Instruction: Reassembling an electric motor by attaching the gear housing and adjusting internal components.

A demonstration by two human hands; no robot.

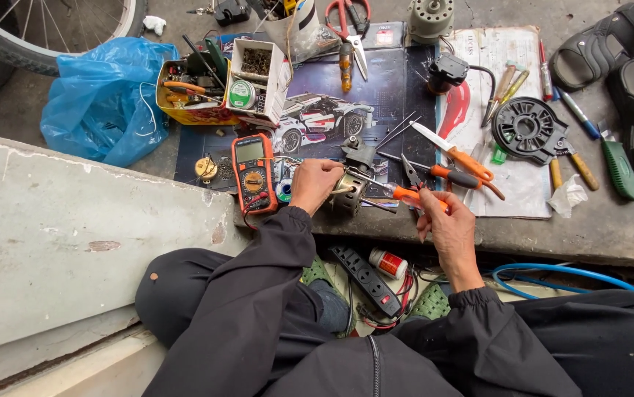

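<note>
Left hand (pixel 315 184) is curled over the small motor (pixel 348 192), gripping it on the counter (pixel 611 228). Right hand (pixel 445 224) is closed around an orange-handled screwdriver (pixel 405 194), tip at the motor, wrist bent.

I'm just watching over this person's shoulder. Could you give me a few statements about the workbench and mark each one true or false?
1. The right hand holds an orange-handled screwdriver. True.
2. The left hand grips the small metal motor. True.
3. The orange digital multimeter lies right of the motor. False: it lies to the left.
4. The red-handled scissors are in the right hand. False: they lie at the far edge of the bench.
5. A blue plastic bag sits at the left. True.
</note>
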